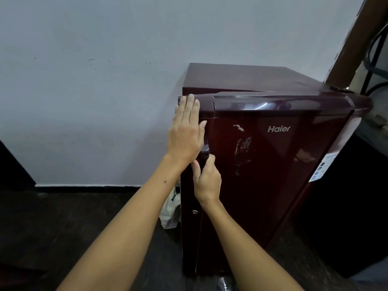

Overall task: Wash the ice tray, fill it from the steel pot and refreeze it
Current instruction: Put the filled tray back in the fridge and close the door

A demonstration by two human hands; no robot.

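Pale wall (94,80) backs maroon fridge (273,164); white bag (171,208) beside it.

L hand (186,131) flat, fingers straight & together, pointing 12 o'clock, palm pressed fwd. R hand (206,179) just below at 5 o'clock, fingers curled in a grip, thumb up. Both forearms bare, reaching up from 6 o'clock.
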